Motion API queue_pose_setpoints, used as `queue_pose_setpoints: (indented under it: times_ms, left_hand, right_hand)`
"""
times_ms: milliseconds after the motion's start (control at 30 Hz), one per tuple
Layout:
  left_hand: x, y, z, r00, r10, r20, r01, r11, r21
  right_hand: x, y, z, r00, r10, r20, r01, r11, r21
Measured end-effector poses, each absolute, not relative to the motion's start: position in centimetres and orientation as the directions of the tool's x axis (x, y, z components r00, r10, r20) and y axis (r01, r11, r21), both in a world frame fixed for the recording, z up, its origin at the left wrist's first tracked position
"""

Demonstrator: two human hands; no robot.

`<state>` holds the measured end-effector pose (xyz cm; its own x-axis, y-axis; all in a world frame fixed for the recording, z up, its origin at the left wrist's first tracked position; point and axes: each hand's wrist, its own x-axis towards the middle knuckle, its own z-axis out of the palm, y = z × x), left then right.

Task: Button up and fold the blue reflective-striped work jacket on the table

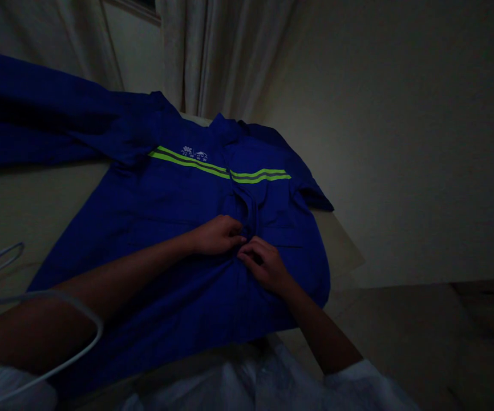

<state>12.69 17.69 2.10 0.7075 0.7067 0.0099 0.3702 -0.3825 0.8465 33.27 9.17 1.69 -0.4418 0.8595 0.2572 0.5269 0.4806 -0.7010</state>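
A blue work jacket (170, 200) with a yellow-green and grey stripe across the chest lies spread out, front side up. Its collar points away from me, and one sleeve stretches far to the left. My left hand (219, 234) is closed in a pinch on the front opening edge, around the middle of the jacket. Just to its right, my right hand (264, 262) pinches the same front edge, fingers curled together. The fingertips of both hands nearly meet. Any button or fastener between them is hidden or too dark to make out.
The jacket lies on a pale table (345, 245) whose right corner shows. A white wire hanger (95, 325) is at the lower left, in front of my left forearm. Curtains (230, 57) hang behind, and a plain wall (401, 142) stands to the right.
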Motion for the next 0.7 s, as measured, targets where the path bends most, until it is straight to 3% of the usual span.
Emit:
queue_pose_setpoints:
  times_ms: [367,600,700]
  left_hand:
    - [12.86,17.61,1.43,0.689,0.724,0.026,0.244,-0.266,0.932]
    - [11.99,18.34,2.04,0.788,0.605,-0.116,0.268,-0.166,0.949]
    - [12.05,18.28,2.0,0.778,0.623,-0.088,0.268,-0.202,0.942]
  right_hand:
    - [32.59,8.9,1.8,-0.291,0.918,0.268,0.583,0.392,-0.711]
    - [32.56,8.97,1.96,-0.25,0.933,0.261,0.618,0.361,-0.698]
    - [32.59,9.26,1.99,-0.239,0.946,0.221,0.599,0.322,-0.733]
